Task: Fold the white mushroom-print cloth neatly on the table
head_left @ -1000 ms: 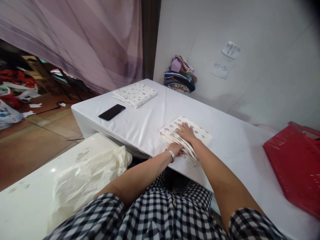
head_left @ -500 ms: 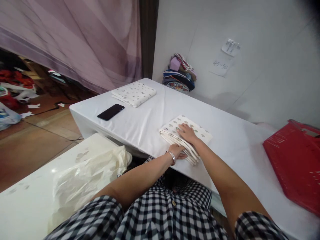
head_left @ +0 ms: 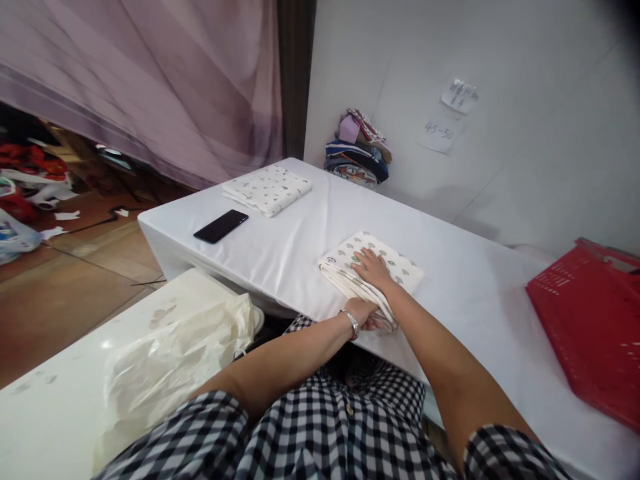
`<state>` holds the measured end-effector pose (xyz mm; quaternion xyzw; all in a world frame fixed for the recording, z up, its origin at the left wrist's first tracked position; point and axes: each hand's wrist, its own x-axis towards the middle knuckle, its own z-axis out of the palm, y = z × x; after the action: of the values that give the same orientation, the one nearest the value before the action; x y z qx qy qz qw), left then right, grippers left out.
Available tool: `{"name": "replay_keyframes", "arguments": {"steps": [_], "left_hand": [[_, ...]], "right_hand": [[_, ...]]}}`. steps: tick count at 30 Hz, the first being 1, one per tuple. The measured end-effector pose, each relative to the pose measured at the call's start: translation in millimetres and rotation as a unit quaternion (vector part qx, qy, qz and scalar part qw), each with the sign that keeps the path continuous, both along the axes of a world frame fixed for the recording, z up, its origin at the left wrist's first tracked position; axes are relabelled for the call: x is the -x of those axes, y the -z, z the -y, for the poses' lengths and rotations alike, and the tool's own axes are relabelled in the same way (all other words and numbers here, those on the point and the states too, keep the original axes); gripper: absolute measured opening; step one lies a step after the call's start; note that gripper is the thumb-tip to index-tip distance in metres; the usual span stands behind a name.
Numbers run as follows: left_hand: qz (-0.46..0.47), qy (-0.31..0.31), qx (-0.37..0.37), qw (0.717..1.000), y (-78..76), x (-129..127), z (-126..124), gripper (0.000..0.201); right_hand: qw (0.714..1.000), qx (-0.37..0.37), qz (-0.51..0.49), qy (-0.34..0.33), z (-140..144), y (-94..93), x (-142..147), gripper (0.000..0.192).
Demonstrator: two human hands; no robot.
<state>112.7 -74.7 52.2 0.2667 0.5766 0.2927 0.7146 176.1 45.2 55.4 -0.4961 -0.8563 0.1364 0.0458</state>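
A folded cream cloth [head_left: 395,265] with small printed figures lies near the front edge of the white-covered table [head_left: 465,287]. My right hand [head_left: 371,268] rests flat on top of it, fingers spread. My left hand [head_left: 366,313], with a silver bracelet at the wrist, touches the cloth's near corner at the table edge; its fingers are partly hidden under my right forearm. A second folded printed cloth [head_left: 267,189] lies at the table's far left corner.
A black phone [head_left: 221,225] lies left of centre on the table. A red plastic basket [head_left: 593,320] sits at the right. A pile of colourful fabrics [head_left: 357,150] leans against the wall. A cream plastic bag [head_left: 170,360] lies on a lower white surface at left.
My left hand has slid right along the cloth's near edge toward its corner. My right hand stays pressed on top.
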Motion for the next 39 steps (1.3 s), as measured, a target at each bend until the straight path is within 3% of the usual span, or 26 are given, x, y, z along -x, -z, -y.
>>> {"name": "replay_keyframes", "arguments": {"steps": [5, 10, 17, 21, 23, 25, 27, 28, 30, 32, 33, 36, 39], "left_hand": [[0.045, -0.039, 0.003, 0.998, -3.2, 1, 4, 0.017], [0.041, -0.042, -0.010, 0.998, -4.0, 1, 5, 0.018], [0.024, -0.034, -0.033, 0.999, -1.3, 2, 11, 0.017], [0.019, 0.011, -0.040, 0.999, -1.4, 15, 21, 0.010], [-0.008, 0.040, -0.073, 0.997, -5.8, 27, 24, 0.011], [-0.072, 0.048, -0.151, 0.985, -12.1, 45, 23, 0.012], [-0.195, 0.025, -0.273, 0.942, -17.6, 65, 16, 0.014], [-0.273, 0.006, -0.343, 0.899, -19.1, 76, 10, 0.015], [-0.411, -0.018, -0.461, 0.786, -18.0, 97, -3, 0.023], [-0.486, 0.034, -0.526, 0.697, -10.6, 114, -16, 0.034], [-0.507, 0.077, -0.531, 0.674, -4.8, 121, -21, 0.038], [-0.531, 0.181, -0.492, 0.666, 14.8, 132, -31, 0.043], [-0.538, 0.197, -0.468, 0.672, 26.0, 134, -33, 0.045]], "right_hand": [[0.995, 0.060, -0.085, 0.008, 15, -10.3, -5, 0.053], [0.989, 0.072, -0.110, -0.065, 43, -4.3, -13, 0.054], [0.992, 0.043, -0.067, -0.099, 52, 5.1, -17, 0.051], [0.994, -0.009, -0.026, -0.110, 56, 5.1, -16, 0.052], [0.993, -0.036, -0.007, -0.112, 60, 4.9, -14, 0.052], [0.992, -0.062, 0.012, -0.113, 67, 5.0, -13, 0.052], [0.990, -0.090, 0.030, -0.107, 74, 5.7, -13, 0.052], [0.989, -0.105, 0.036, -0.101, 79, 6.5, -14, 0.053], [0.986, -0.134, 0.042, -0.088, 88, 9.3, -20, 0.054], [0.983, -0.162, 0.039, -0.074, 99, 14.0, -30, 0.054], [0.982, -0.175, 0.034, -0.067, 105, 17.0, -36, 0.053], [0.976, -0.209, 0.011, -0.054, 121, 27.8, -56, 0.052], [0.971, -0.233, -0.013, -0.047, 132, 37.8, -72, 0.053]]}}
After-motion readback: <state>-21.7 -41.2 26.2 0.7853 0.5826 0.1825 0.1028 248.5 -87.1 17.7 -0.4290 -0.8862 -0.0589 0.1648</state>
